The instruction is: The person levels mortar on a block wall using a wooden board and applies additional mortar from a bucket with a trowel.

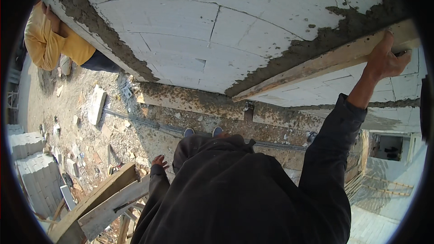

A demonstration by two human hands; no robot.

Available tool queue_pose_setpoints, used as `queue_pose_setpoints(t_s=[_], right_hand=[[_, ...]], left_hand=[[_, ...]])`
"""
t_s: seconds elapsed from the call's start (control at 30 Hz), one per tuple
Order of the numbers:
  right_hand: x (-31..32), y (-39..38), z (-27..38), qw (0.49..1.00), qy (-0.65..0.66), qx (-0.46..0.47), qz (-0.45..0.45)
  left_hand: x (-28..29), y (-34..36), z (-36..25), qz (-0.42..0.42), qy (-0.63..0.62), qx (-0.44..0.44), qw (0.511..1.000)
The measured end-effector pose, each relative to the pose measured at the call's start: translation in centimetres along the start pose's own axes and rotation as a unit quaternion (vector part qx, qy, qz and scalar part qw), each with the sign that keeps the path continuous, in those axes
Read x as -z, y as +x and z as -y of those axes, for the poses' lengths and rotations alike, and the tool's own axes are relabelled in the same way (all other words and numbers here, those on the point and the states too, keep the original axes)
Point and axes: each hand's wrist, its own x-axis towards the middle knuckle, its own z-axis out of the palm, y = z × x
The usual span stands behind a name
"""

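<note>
My right hand (385,59) is raised at the upper right, wrapped around the end of a long wooden board (316,65). The board runs down along the edge of a strip of wet grey mortar (337,26) on a wall of large white blocks (176,22). At its lower end it tapers to a far point beside the wall. My left hand (160,161) hangs low at my side, away from the wall. Its fingers are apart, and nothing shows in them.
A co-worker in a yellow top (72,40) is behind the wall's left edge. Planks (110,203) stand at the lower left, near stacked white blocks (38,171). Rubble and a broken slab (96,105) cover the ground. Thin rods (149,121) lie along the wall's foot.
</note>
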Motion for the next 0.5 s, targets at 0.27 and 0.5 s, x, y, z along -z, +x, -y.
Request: queue_pose_setpoints(t_s=[0.27, 0.5], right_hand=[[0.1, 0.0, 0.5, 0.995, 0.073, -0.063, -0.012], [-0.5, -5.7, 1.5, 0.997, 0.076, -0.018, -0.009]], left_hand=[[0.1, -2.1, 1.3, -0.032, 0.011, -0.012, 0.999], [-1.0, -1.1, -0.5, 0.000, 0.030, 0.018, 0.999]])
